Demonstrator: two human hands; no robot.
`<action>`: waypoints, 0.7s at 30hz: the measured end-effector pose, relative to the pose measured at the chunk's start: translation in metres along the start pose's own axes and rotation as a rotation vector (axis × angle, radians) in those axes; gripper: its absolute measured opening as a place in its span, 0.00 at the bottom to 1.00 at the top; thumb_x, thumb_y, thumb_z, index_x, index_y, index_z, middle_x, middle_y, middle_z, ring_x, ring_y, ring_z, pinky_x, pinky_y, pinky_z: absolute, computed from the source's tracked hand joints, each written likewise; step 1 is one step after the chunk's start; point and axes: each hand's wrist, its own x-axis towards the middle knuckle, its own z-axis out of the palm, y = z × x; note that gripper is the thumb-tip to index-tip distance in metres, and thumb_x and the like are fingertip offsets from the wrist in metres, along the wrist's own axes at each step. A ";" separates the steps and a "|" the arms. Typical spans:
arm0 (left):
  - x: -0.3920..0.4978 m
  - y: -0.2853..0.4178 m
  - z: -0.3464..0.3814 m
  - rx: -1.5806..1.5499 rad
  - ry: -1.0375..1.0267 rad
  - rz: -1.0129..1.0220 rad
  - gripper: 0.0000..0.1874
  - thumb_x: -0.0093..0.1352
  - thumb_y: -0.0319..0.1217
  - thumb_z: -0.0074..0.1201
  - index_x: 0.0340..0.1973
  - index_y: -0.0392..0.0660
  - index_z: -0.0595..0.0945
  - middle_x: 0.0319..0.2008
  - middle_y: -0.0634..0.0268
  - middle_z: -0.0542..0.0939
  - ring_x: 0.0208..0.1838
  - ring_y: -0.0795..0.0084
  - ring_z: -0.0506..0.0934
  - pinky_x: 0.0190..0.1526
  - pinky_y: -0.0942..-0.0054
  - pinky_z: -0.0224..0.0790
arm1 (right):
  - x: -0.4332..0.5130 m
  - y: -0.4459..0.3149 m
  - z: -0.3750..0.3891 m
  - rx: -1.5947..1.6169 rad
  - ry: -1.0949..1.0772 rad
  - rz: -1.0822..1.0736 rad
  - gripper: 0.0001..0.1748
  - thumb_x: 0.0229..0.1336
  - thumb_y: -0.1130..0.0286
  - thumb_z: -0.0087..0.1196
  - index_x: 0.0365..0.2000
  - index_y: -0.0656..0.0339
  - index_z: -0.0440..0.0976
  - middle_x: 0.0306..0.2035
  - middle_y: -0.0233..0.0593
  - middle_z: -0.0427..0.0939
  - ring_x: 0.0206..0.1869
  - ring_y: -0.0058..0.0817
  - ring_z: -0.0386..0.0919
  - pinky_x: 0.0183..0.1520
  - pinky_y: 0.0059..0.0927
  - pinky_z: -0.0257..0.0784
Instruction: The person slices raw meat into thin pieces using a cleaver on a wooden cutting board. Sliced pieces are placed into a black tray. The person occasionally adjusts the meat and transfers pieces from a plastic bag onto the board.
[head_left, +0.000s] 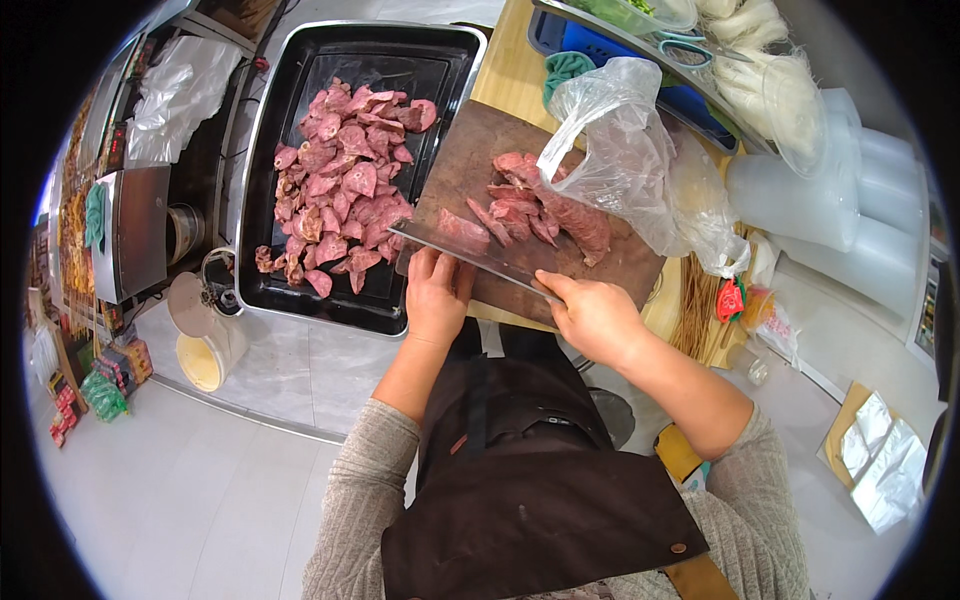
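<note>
My right hand (596, 311) grips the handle end of a long knife (480, 262), whose blade points left across the near edge of a dark cutting board (457, 161). My left hand (437, 296) is at the near side of the blade, its fingertips partly hidden at the knife; whether they touch it or hold a piece, I cannot tell. Just beyond the blade lie cut pieces of reddish meat (461, 231), with a larger piece of meat (577, 217) to their right. Many thin meat slices (352, 180) are heaped in a black metal tray (300, 307) left of the board.
A clear plastic bag (619, 150) overlaps the board's far right corner. Behind it are a green cloth (566, 71), scissors (684, 54) and white noodles (776, 97). Stacked plastic tubs (795, 195) and wooden skewers (697, 307) stand at the right. A white bucket (210, 356) is below left.
</note>
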 end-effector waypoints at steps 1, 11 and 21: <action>0.001 0.000 0.000 0.007 -0.003 -0.002 0.18 0.70 0.31 0.69 0.55 0.47 0.85 0.55 0.53 0.81 0.56 0.42 0.78 0.58 0.49 0.75 | 0.002 0.001 0.002 -0.018 0.004 -0.004 0.24 0.70 0.67 0.57 0.64 0.54 0.78 0.46 0.49 0.89 0.46 0.52 0.87 0.50 0.54 0.82; 0.003 -0.001 0.001 0.009 -0.039 -0.042 0.20 0.70 0.32 0.69 0.57 0.46 0.85 0.56 0.52 0.81 0.58 0.42 0.78 0.59 0.48 0.75 | 0.014 0.000 0.005 -0.031 0.006 -0.013 0.22 0.70 0.67 0.56 0.62 0.56 0.77 0.41 0.50 0.89 0.43 0.53 0.87 0.47 0.56 0.82; 0.006 -0.005 0.005 0.052 -0.104 -0.113 0.21 0.69 0.34 0.71 0.55 0.42 0.85 0.58 0.53 0.82 0.60 0.45 0.79 0.62 0.51 0.75 | 0.057 -0.017 0.012 -0.035 -0.072 0.036 0.16 0.70 0.68 0.53 0.54 0.59 0.76 0.36 0.57 0.87 0.41 0.58 0.87 0.47 0.59 0.80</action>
